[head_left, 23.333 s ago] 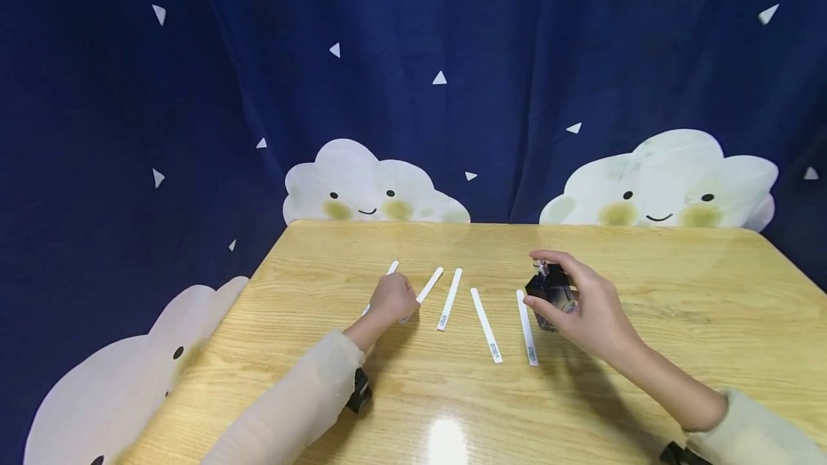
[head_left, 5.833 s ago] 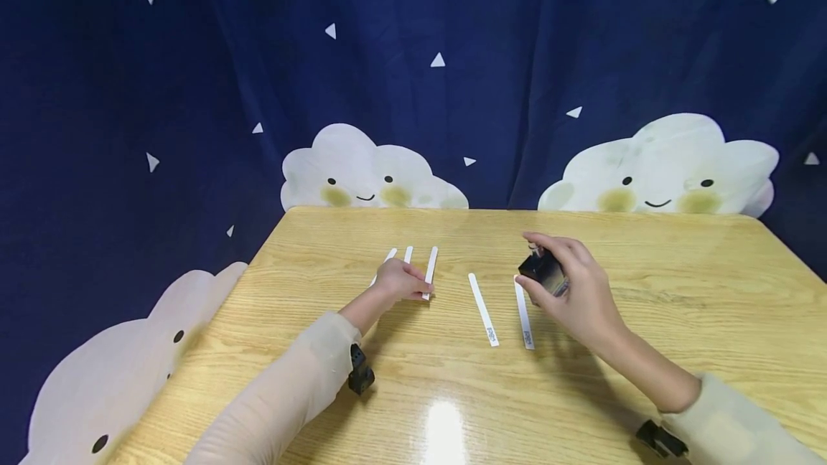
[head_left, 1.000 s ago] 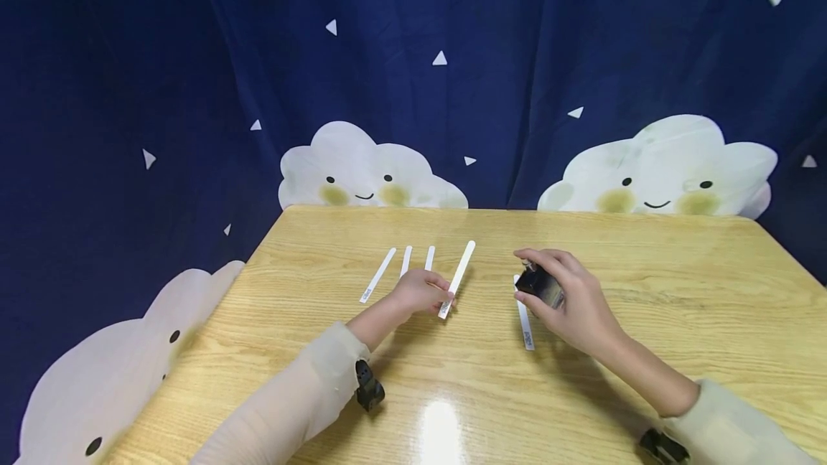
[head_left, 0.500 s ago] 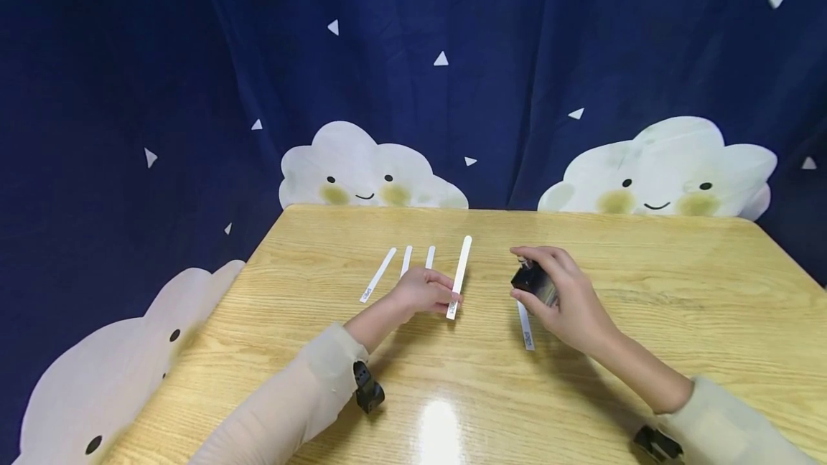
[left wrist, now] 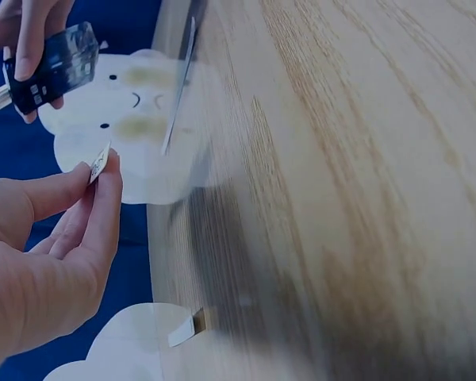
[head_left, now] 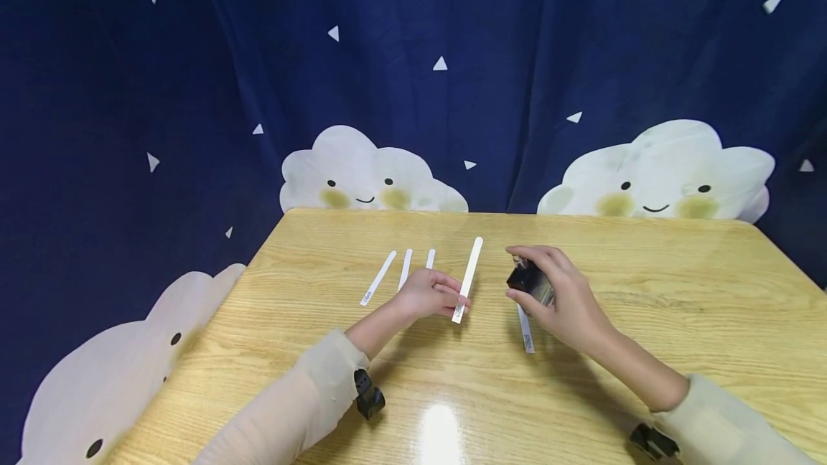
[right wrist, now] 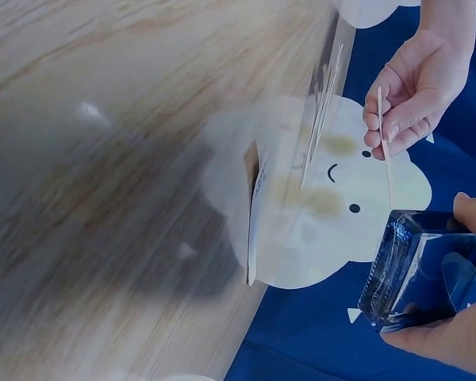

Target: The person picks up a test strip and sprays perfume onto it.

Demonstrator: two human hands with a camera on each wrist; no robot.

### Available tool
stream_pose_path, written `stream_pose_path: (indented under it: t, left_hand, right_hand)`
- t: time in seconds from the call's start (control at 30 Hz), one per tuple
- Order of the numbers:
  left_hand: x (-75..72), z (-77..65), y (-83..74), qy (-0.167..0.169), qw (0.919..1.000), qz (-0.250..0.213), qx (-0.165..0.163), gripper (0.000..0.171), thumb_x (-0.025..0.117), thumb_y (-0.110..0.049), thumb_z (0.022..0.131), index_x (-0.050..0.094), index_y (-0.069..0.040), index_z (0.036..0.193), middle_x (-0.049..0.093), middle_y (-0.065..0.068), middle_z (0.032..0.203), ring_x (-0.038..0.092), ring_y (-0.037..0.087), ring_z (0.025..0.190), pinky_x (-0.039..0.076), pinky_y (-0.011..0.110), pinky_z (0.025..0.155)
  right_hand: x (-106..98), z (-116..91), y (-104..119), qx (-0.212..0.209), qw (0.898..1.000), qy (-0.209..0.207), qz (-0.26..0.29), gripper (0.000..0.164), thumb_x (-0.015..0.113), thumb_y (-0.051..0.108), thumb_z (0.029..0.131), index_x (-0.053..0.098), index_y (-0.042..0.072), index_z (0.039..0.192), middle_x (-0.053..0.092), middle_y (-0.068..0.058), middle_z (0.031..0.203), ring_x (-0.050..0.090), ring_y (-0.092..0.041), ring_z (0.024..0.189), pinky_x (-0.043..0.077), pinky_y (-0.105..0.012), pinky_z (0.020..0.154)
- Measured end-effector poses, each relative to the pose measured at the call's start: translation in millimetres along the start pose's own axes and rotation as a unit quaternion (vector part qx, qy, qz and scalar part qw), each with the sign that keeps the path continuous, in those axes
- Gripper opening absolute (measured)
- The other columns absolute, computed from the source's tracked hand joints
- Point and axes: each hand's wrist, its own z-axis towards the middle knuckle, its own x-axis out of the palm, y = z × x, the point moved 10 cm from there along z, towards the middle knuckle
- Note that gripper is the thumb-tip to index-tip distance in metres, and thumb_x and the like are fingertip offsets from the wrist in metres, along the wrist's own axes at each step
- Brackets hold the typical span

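Observation:
My left hand (head_left: 426,294) pinches a white perfume test strip (head_left: 470,271) by its printed end between thumb and fingers, lifted off the table with the rounded end pointing away. In the left wrist view the strip (left wrist: 101,163) appears nearly edge-on. To the right, my right hand (head_left: 571,300) grips a dark glass perfume bottle (head_left: 530,281), a finger over its spray top and the thumb beneath. The bottle (right wrist: 416,274) is held tilted in the air, its nozzle toward the left hand's strip, a gap between them. Below the bottle lies another strip (head_left: 526,332), partly hidden.
Three more strips lie side by side left of the left hand, the outermost strip (head_left: 377,278) fully visible, the others partly covered. The wooden table (head_left: 517,407) ends at a dark blue curtain (head_left: 400,92) with cloud prints. A black wrist camera (head_left: 370,395) sits on the left sleeve.
Earlier the left hand set strips in a row at the left; since then it has lifted the strip from the table's middle. Lately both hands shifted slightly, the bottle moving left toward that strip.

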Motion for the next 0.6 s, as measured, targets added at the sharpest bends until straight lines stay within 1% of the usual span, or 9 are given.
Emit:
stream_pose_path:
  t: [0.1, 0.23, 0.33, 0.4, 0.53, 0.6]
  left_hand:
    - [0.9, -2.6, -3.3, -0.003, 1.0000, 0.000, 0.006, 0.018, 0.062, 0.003, 0.089, 0.061, 0.011, 0.105, 0.070, 0.028, 0.103, 0.069, 0.039, 0.098, 0.060, 0.036, 0.079]
    - [1.2, -6.6, -9.1, -0.008, 0.9997, 0.009, 0.019, 0.018, 0.063, 0.002, 0.089, 0.061, 0.011, 0.104, 0.069, 0.030, 0.104, 0.070, 0.038, 0.096, 0.060, 0.034, 0.078]
    - [0.9, -8.4, -12.7, -0.016, 0.9992, 0.017, 0.032, 0.016, 0.065, 0.002, 0.087, 0.063, 0.011, 0.101, 0.070, 0.029, 0.100, 0.072, 0.036, 0.091, 0.061, 0.032, 0.075]
    - [0.5, -9.1, -14.9, -0.023, 0.9985, 0.028, 0.040, 0.015, 0.066, 0.001, 0.086, 0.064, 0.010, 0.099, 0.072, 0.027, 0.095, 0.073, 0.033, 0.086, 0.061, 0.031, 0.073]
    - [0.3, -11.8, -20.8, -0.038, 0.9958, 0.063, 0.055, 0.014, 0.070, -0.002, 0.084, 0.067, 0.006, 0.095, 0.074, 0.021, 0.088, 0.074, 0.023, 0.072, 0.061, 0.036, 0.073]
    - [0.5, -13.8, -24.2, -0.043, 0.9932, 0.085, 0.066, 0.013, 0.071, -0.003, 0.083, 0.068, 0.004, 0.093, 0.074, 0.019, 0.085, 0.073, 0.019, 0.067, 0.061, 0.037, 0.072]
  right_hand:
    - [-0.1, 0.2, -0.2, 0.003, 1.000, -0.002, -0.003, 0.062, 0.082, 0.011, 0.075, 0.057, 0.021, 0.131, 0.060, -0.006, 0.120, 0.058, -0.020, 0.110, 0.048, -0.029, 0.085]
    - [-0.8, 1.1, -0.4, 0.005, 1.000, -0.007, -0.006, 0.062, 0.081, 0.011, 0.075, 0.057, 0.020, 0.131, 0.060, -0.007, 0.119, 0.057, -0.020, 0.109, 0.048, -0.030, 0.085]
    - [-1.6, 1.6, -1.1, 0.010, 1.000, -0.012, -0.008, 0.062, 0.081, 0.011, 0.075, 0.057, 0.019, 0.131, 0.059, -0.008, 0.119, 0.058, -0.021, 0.108, 0.049, -0.030, 0.082]
    - [-2.7, 2.0, -1.1, 0.012, 1.000, -0.018, -0.009, 0.061, 0.082, 0.012, 0.075, 0.057, 0.018, 0.131, 0.059, -0.009, 0.118, 0.058, -0.022, 0.108, 0.050, -0.032, 0.081]
    - [-5.8, 3.5, 1.0, 0.006, 0.999, -0.033, -0.013, 0.060, 0.082, 0.012, 0.074, 0.058, 0.014, 0.128, 0.060, -0.012, 0.117, 0.059, -0.026, 0.108, 0.052, -0.041, 0.081]
    - [-7.5, 4.4, 2.4, -0.001, 0.999, -0.041, -0.016, 0.059, 0.083, 0.013, 0.073, 0.059, 0.013, 0.127, 0.061, -0.013, 0.117, 0.059, -0.027, 0.108, 0.052, -0.043, 0.082]
